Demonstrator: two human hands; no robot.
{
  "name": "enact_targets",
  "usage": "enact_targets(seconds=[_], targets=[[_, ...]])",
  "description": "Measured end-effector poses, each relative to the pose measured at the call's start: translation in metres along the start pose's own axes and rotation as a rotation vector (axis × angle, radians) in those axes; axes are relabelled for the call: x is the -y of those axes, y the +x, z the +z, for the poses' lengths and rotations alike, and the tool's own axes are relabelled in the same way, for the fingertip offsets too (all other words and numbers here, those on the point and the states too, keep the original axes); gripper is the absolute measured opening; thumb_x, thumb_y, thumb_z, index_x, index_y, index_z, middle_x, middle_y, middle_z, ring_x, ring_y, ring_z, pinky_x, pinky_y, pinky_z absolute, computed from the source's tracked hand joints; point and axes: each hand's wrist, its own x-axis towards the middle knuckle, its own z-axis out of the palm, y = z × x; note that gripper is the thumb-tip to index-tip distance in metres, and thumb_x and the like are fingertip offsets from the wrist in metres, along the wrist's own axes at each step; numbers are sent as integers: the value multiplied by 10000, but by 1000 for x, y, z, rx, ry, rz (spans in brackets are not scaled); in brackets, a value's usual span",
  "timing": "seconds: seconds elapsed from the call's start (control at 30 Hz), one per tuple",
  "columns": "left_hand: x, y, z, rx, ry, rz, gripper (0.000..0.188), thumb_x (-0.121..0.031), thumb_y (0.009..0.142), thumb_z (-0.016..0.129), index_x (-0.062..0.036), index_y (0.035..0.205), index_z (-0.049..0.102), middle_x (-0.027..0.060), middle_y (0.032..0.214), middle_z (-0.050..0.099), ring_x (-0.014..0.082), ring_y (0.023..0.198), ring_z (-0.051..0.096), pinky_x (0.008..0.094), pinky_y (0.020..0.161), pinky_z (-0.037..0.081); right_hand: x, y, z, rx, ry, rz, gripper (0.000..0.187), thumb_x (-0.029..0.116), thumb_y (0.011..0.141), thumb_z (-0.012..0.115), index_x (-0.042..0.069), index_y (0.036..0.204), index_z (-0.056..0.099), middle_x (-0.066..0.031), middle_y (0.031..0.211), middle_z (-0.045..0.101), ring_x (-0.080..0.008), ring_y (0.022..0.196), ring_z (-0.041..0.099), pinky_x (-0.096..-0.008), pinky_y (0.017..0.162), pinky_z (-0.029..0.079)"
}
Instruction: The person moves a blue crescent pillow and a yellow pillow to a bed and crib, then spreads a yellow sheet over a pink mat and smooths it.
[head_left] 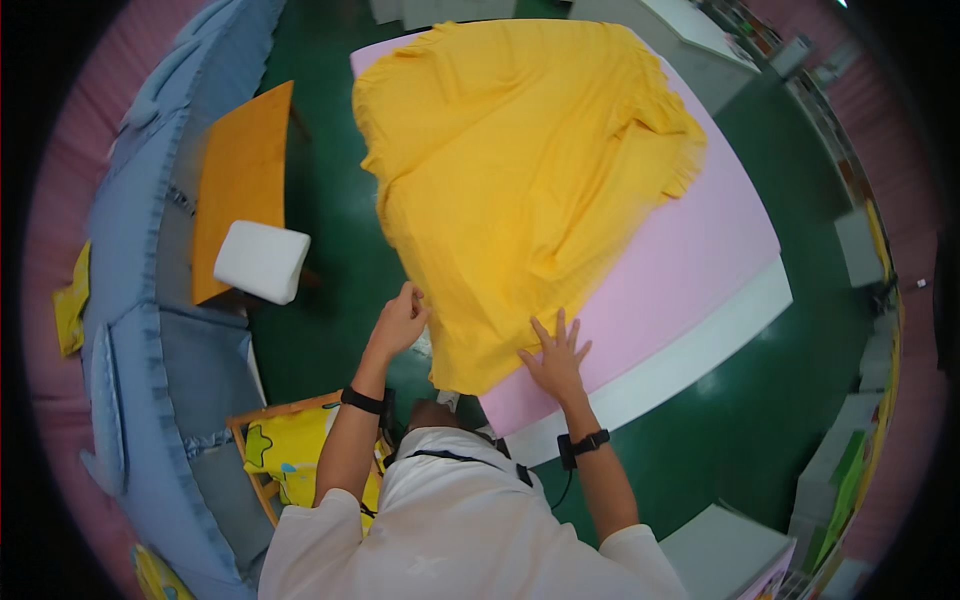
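A yellow blanket with a ruffled edge lies wrinkled over a table with a pink top. Its near end comes to a rounded corner close to my body. At the blanket's left edge, my left hand is closed, its fingertips pinched at the fabric. My right hand lies flat with spread fingers, across the blanket's near right border and the pink surface. A fold is bunched up at the far right of the blanket.
An orange table with a white cushion stands to the left, before a blue sofa. A wooden chair with a yellow patterned cover is by my left arm. A grey box stands at lower right on the green floor.
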Motion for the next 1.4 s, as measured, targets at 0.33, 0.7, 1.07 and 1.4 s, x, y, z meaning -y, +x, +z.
enact_targets(seconds=[0.33, 0.7, 1.07, 1.4], targets=[[89, 137, -161, 21, -158, -31, 154, -134, 862, 606, -3, 899, 532, 60, 702, 587, 125, 609, 572, 265, 540, 472, 5, 25, -12, -68, 54, 92, 332, 268, 852, 589, 113, 1145, 567, -246, 1451, 316, -483, 1319, 286, -638, 993, 317], [89, 368, -216, 4, -322, -85, 198, -207, 875, 578, -12, 908, 568, 70, 723, 607, 156, 609, 571, 294, 555, 466, 74, 63, 0, -103, 141, 765, 699, 330, 777, 661, -19, 1300, 354, -283, 1465, 272, -486, 1317, 294, -482, 1045, 349], [70, 551, -199, -110, 762, 95, 400, -351, 852, 580, -14, 1068, 574, 226, 1153, 513, 395, 996, 568, 457, 863, 482, 68, 87, -13, -116, 328, 975, 352, 12, 703, 564, -127, 1025, 530, -277, 1434, 344, -427, 1138, 505, -429, 902, 452], [95, 673, -303, -484, 179, 114, 279, -242, 953, 416, 22, 903, 492, 276, 909, 567, 485, 852, 511, 458, 724, 441, 92, 108, -6, -370, 299, 1033, 555, -92, 711, 477, -103, 1265, 437, -159, 1506, 292, -366, 1309, 367, -356, 1045, 366]])
